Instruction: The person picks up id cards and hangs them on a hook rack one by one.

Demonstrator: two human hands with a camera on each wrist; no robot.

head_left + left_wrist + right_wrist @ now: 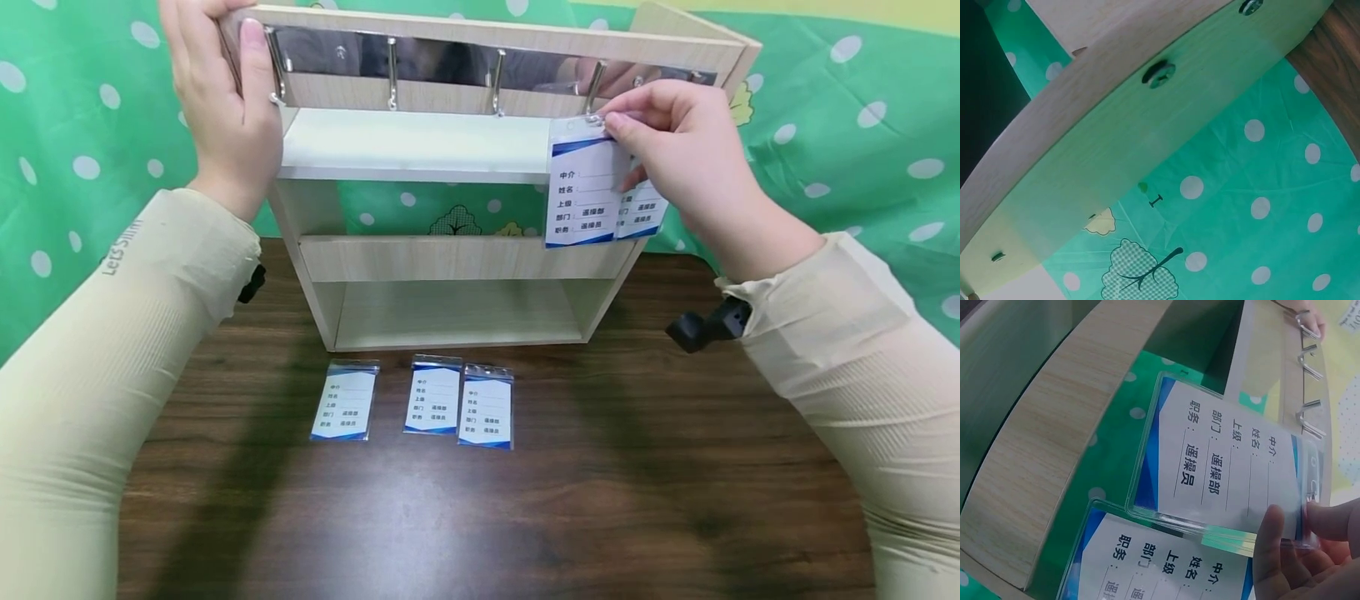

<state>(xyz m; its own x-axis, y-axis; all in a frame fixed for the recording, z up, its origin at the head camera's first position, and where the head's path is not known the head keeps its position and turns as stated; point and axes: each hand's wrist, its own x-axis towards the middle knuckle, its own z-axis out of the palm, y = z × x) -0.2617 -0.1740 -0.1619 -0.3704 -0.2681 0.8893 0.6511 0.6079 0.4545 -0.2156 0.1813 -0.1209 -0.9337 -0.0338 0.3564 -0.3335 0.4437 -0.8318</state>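
Note:
My right hand (686, 154) pinches the top edge of a clear ID badge holder (581, 196) at the rightmost visible hook (595, 87). In the right wrist view, thumb and fingers grip that badge holder (1222, 456) by its slotted end. A second badge holder (643, 212) hangs partly behind it and my hand, its upper end hidden. My left hand (232, 108) holds the upper left corner of the wooden shelf rack (465, 258), thumb on the front and fingers over the side. The left wrist view shows the rack's board (1147, 119) but not the hand.
Three badge holders lie on the dark wooden table before the rack: one at left (345, 404), one in the middle (433, 396), one at right (486, 408). Several metal hooks line a shiny strip (442, 62). A green dotted cloth (847, 125) hangs behind.

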